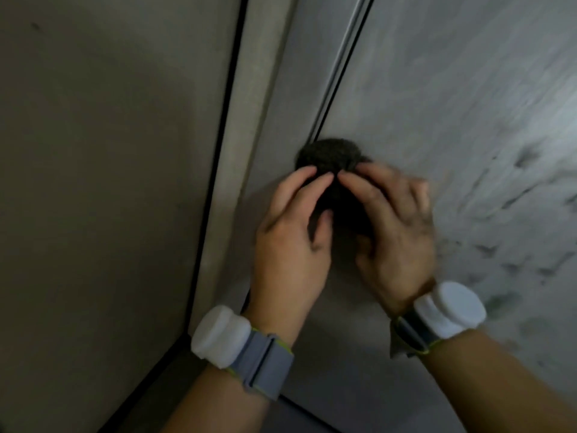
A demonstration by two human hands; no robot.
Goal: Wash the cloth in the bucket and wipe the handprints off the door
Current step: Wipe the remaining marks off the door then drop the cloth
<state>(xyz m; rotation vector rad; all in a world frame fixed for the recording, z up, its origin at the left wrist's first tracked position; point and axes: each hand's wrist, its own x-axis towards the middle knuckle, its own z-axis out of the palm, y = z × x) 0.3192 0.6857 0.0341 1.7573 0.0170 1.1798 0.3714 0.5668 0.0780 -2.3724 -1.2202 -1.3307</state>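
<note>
Dark cloth (327,157), hands pressing, smudged door (437,89)

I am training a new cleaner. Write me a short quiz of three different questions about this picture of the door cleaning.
1. True or false: only the left hand touches the dark cloth.
2. Where do dark marks show on the door?
A. right of the hands
B. on the frame at the left
C. directly above the cloth
3. Fill in: each wrist carries a white device on a ___ strap.

Key
1. False: the right hand holds the cloth against the door too.
2. A: smudges lie to the right.
3. Grey.
</note>
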